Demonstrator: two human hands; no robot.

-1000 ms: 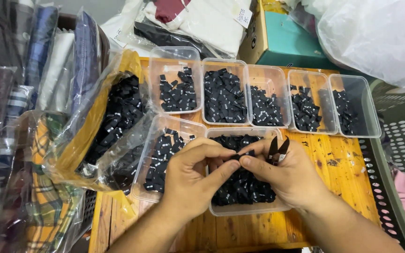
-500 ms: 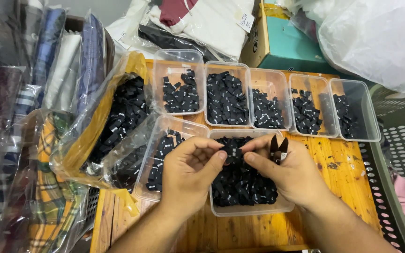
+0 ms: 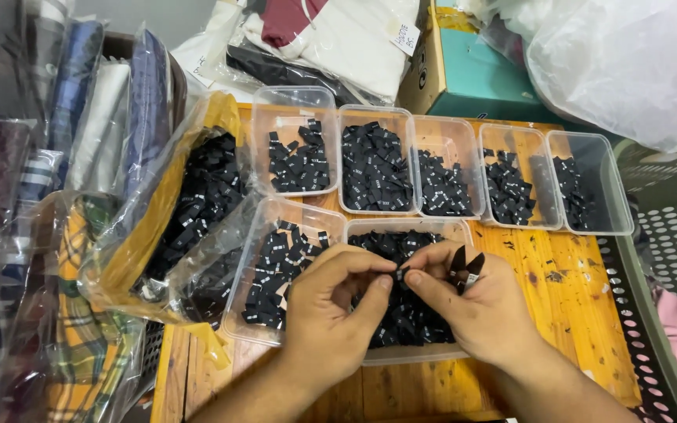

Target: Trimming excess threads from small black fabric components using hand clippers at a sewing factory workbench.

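Over the near-middle tub (image 3: 409, 356) on the wooden tabletop (image 3: 581, 313), both hands meet w/ one small black label (image 3: 401, 274) pinched btwn them. Left hand (image 3: 334, 313): thumb + forefinger closed on the label's left end. Right hand (image 3: 476, 309): fingertips closed on its right end, and small black snips (image 3: 464, 262) tucked in the same hand, blades pointing up toward the far edge. So the label sits right at the fingertips of both hands, above the tub's heap, not resting in it.

Progress, judged from how things lie: sorting looks well underway but not near done. Along the far edge, a row of five clear tubs (image 3: 374, 160) each holds black labels; amounts differ, the second from left fullest, the two at the right end thinner. Second near tub (image 3: 276, 274), left of the hands, is about half covered. Near-middle tub still holds a thick pile, and a clear bag (image 3: 197, 204) at the left edge is packed w/ more of the same, apparently unsorted. Lots left, I'd say.

Off the far edge: teal box (image 3: 479, 78), white plastic bag (image 3: 628, 63). Left: folded fabric in sleeves (image 3: 64, 157).
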